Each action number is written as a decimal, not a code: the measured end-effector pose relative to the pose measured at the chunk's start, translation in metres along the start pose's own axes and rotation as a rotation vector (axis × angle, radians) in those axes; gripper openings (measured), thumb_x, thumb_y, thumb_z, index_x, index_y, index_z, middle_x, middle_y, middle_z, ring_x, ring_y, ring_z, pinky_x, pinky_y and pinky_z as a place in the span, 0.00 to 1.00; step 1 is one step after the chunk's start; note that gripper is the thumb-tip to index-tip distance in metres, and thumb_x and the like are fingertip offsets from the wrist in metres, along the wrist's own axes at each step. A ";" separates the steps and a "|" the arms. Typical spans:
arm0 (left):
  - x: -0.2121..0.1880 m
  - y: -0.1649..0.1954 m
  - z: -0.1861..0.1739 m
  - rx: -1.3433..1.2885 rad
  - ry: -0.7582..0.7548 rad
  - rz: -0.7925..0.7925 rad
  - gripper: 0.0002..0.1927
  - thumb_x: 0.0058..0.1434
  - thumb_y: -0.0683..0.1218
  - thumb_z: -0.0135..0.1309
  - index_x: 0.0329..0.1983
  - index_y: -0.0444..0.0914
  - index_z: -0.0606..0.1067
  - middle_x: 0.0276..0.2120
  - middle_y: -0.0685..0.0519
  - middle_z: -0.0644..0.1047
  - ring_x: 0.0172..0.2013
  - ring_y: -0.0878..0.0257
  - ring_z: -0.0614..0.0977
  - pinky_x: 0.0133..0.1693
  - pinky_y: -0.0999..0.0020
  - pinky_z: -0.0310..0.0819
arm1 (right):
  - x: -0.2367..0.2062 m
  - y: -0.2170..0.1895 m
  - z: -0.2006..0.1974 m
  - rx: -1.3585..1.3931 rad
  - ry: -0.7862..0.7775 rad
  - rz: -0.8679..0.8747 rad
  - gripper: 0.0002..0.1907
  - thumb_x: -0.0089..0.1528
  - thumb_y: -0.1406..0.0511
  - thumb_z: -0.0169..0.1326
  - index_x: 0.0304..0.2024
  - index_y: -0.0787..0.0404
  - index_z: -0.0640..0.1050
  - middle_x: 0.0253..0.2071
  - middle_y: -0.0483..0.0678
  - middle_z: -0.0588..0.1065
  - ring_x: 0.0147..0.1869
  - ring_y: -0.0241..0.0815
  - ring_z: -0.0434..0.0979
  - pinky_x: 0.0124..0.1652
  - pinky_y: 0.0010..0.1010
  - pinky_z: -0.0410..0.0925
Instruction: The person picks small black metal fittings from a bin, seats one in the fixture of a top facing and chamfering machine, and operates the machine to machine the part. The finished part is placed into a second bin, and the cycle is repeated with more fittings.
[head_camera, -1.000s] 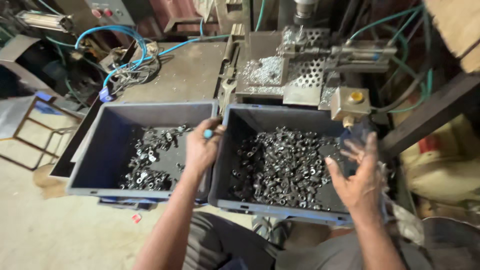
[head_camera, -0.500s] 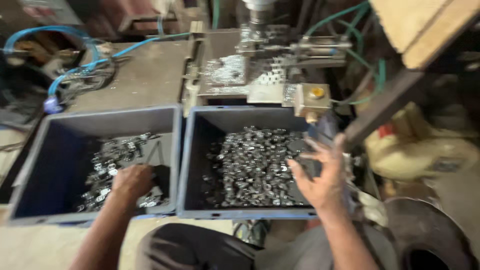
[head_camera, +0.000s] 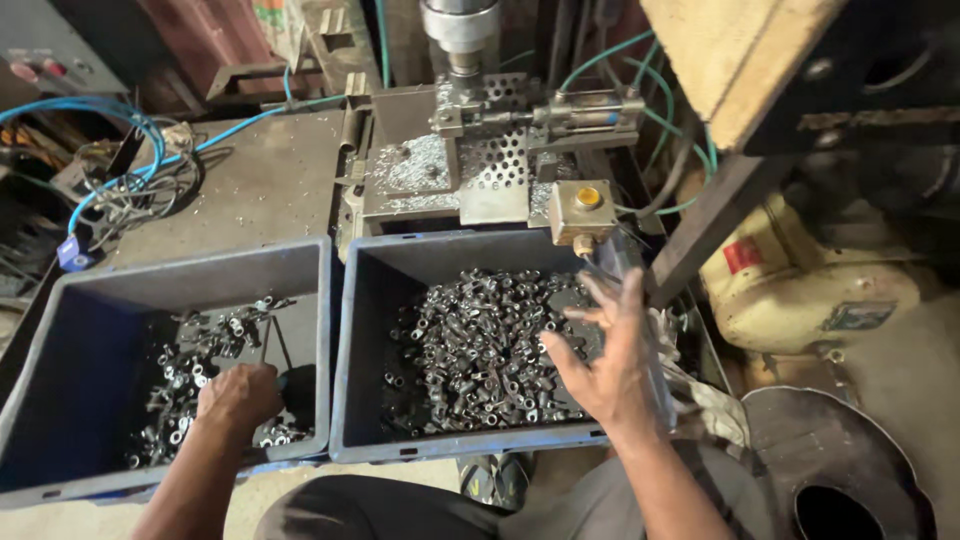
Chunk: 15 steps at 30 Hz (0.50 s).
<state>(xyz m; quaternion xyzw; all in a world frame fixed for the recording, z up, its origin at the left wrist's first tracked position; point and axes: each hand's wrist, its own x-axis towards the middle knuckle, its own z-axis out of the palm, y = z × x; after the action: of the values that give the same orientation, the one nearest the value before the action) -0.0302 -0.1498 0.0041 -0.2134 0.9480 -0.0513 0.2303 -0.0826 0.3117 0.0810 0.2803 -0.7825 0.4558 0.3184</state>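
1. The left hand (head_camera: 238, 392) is curled knuckles-up in the left bin (head_camera: 60, 320); its fingers dig into the small metal parts (head_camera: 190, 360), and whether they grip any cannot be told.
2. The right hand (head_camera: 605, 360) hovers over the right bin (head_camera: 395, 300), fingers (head_camera: 575, 315) spread apart, holding nothing.
3. More metal pieces (head_camera: 480, 340) heap in that bin, below the drill press (head_camera: 470, 60).
4. Risk: sharp edges could likely nick skin, or loosely scooped parts spill between bins.

Small metal parts (head_camera: 480, 345) in blue bins (head_camera: 350, 330)
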 end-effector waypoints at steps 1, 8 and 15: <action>-0.005 0.003 -0.008 -0.020 0.016 -0.004 0.14 0.62 0.49 0.53 0.46 0.46 0.85 0.47 0.45 0.84 0.51 0.50 0.86 0.53 0.56 0.81 | 0.001 0.000 -0.001 -0.022 -0.014 0.054 0.59 0.60 0.65 0.66 0.77 0.64 0.38 0.64 0.70 0.71 0.52 0.55 0.83 0.51 0.42 0.75; -0.072 0.022 -0.061 -0.552 0.288 0.007 0.22 0.57 0.57 0.61 0.53 0.45 0.81 0.40 0.40 0.85 0.43 0.46 0.87 0.48 0.52 0.81 | -0.005 -0.003 -0.007 0.030 -0.012 -0.018 0.48 0.62 0.66 0.65 0.76 0.63 0.51 0.62 0.64 0.73 0.57 0.54 0.82 0.54 0.40 0.77; -0.133 0.123 -0.097 -0.731 0.319 0.439 0.21 0.50 0.55 0.65 0.46 0.45 0.83 0.32 0.44 0.84 0.35 0.49 0.87 0.39 0.58 0.80 | -0.007 -0.031 0.021 -0.095 -0.325 -0.129 0.31 0.59 0.67 0.64 0.65 0.65 0.71 0.59 0.57 0.75 0.58 0.55 0.79 0.55 0.41 0.73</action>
<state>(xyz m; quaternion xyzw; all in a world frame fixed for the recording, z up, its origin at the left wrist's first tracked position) -0.0150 0.0182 0.1210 -0.0642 0.9504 0.3044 -0.0036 -0.0605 0.2809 0.0846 0.3847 -0.8245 0.3458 0.2294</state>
